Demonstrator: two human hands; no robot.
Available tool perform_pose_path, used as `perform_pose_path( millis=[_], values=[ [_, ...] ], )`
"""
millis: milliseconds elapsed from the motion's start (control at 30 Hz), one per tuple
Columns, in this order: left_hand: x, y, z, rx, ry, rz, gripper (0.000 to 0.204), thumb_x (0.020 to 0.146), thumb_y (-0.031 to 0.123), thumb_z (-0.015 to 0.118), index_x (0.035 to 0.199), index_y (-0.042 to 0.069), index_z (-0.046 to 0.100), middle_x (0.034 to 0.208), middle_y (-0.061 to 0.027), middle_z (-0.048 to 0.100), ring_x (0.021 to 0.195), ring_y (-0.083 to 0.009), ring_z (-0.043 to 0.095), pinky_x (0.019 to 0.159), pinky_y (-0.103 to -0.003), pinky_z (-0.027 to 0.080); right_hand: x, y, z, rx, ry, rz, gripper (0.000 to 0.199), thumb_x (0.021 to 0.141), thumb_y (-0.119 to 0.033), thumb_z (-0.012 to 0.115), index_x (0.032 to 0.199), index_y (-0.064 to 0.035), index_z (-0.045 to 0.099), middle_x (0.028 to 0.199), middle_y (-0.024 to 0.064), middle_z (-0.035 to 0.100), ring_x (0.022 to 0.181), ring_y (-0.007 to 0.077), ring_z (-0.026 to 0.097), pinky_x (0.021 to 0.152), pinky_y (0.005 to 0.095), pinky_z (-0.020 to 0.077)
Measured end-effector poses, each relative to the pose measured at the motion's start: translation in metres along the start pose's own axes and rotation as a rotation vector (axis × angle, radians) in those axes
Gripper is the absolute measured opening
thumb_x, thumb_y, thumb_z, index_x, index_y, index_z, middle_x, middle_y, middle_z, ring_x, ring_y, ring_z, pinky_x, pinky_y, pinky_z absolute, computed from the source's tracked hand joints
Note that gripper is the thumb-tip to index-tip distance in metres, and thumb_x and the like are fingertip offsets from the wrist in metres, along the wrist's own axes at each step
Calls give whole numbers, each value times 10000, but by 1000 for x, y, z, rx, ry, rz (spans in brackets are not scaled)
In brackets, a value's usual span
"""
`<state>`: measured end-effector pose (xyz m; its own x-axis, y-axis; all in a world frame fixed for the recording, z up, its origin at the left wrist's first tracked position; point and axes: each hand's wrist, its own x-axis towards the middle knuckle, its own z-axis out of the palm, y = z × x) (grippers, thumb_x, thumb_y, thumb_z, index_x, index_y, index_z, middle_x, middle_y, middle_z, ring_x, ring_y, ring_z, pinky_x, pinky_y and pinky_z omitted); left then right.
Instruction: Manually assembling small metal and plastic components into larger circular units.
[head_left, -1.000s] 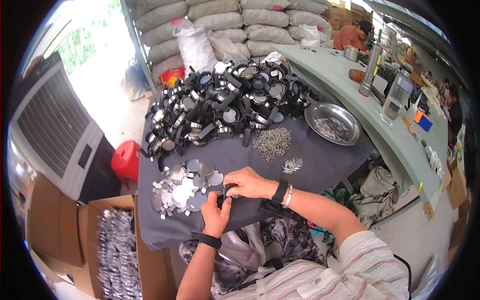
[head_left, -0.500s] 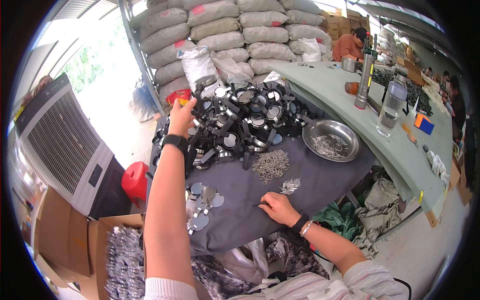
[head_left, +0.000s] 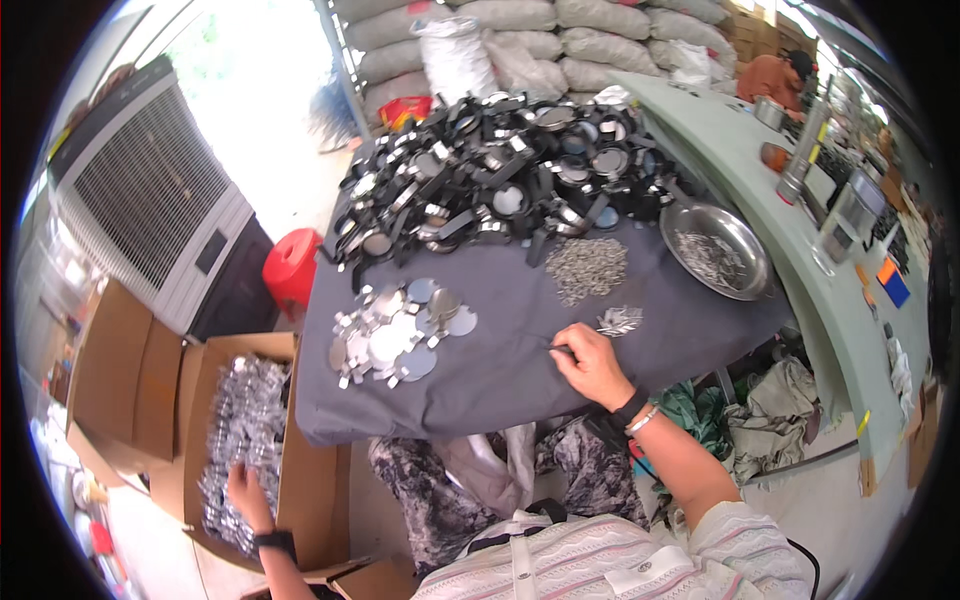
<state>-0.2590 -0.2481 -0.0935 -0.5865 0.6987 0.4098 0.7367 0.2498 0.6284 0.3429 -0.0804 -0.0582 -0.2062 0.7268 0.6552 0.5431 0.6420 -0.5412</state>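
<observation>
My left hand [head_left: 245, 492] is down at the open cardboard box [head_left: 317, 470], over a heap of shiny, clear-looking pieces [head_left: 240, 410]. Its fingers are drawn together; whatever is between them is too small to make out. Over the dark cloth [head_left: 480, 390], my right hand [head_left: 588, 362] is closed on a thin dark tool [head_left: 562, 349], mostly hidden by the fingers. Just beyond that hand lie a small bunch of metal pins [head_left: 620, 320] and a pile of small metal parts [head_left: 586, 270]. Flat round metal discs with tabs [head_left: 398, 335] are spread at the left of the cloth.
A big heap of black straps with round metal cases [head_left: 500, 180] covers the table's far side. A steel bowl of pins [head_left: 722, 255] stands at the right, beside a pale green table [head_left: 760, 190]. Left are a red stool [head_left: 291, 268] and an air cooler [head_left: 150, 200].
My left hand has left the heap of black straps and come down to the cardboard box at the left. The view has shifted down and left. My right hand keeps the dark tool.
</observation>
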Motion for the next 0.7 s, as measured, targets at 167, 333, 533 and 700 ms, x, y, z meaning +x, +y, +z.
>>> perform_pose_path(
  millis=[167, 333, 533, 700],
  values=[
    [-222, -230, -140, 1346, -181, 83, 219, 825, 162, 542, 707, 19, 659, 684, -185, 637, 657, -338, 622, 604, -416, 471, 4, -6, 5, -9, -26, 34, 129, 751, -22, 653, 823, -30, 546, 746, 113, 550, 703, 299, 569, 617, 375, 451],
    [-306, -134, -13, 681, -901, -216, 215, 892, 210, 542, 1036, 89, 646, 944, -118, 662, 766, -276, 606, 636, -459, 503, -2, 1, -4, -141, -62, -6, 151, 753, -11, 660, 846, -25, 541, 737, 104, 538, 680, 285, 554, 605, 372, 443],
    [-282, 87, 141, 881, -1213, -166, 262, 895, 269, 518, 1068, 123, 649, 1018, -128, 653, 861, -306, 610, 663, -495, 506, 1, -1, 4, -127, -93, 17, 148, 767, -33, 658, 856, -30, 540, 748, 104, 543, 686, 283, 559, 612, 368, 449],
    [-311, 21, 137, 1059, -1464, -144, 300, 898, 318, 498, 1095, 152, 652, 1081, -136, 646, 939, -331, 613, 684, -525, 508, -1, -1, 3, -106, -81, 61, 136, 779, -42, 655, 866, -25, 552, 770, 110, 565, 701, 284, 578, 622, 360, 459]
  ],
)
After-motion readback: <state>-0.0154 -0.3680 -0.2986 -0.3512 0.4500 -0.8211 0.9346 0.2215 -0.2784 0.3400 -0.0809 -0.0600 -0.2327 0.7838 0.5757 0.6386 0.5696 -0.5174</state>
